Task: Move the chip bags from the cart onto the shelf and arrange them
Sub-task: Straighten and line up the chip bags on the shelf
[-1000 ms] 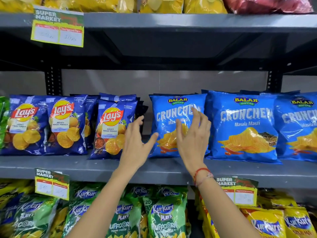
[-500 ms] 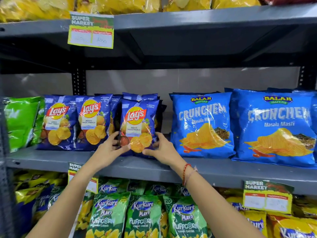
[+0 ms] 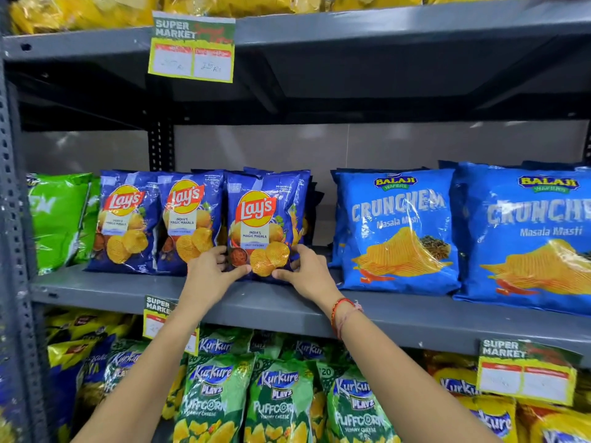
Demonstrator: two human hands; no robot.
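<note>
A dark blue Lay's bag (image 3: 263,215) stands upright at the front of the grey middle shelf (image 3: 128,294). My left hand (image 3: 209,273) grips its lower left corner and my right hand (image 3: 308,271) grips its lower right corner. More Lay's bags (image 3: 188,219) stand in a row to its left, and others sit hidden behind it. Light blue Balaji Crunchem bags (image 3: 396,228) stand to the right, apart from the held bag. The cart is out of view.
A green bag (image 3: 60,219) leans at the shelf's left end by the metal upright (image 3: 12,219). Kurkure Puffcorn bags (image 3: 278,401) fill the shelf below. Yellow bags line the top shelf. Price tags (image 3: 192,47) hang from the shelf edges.
Both hands left the Crunchem bag, moved left and took hold of the front Lay's bag by its lower corners. The bag now stands straighter. The view has shifted left.
</note>
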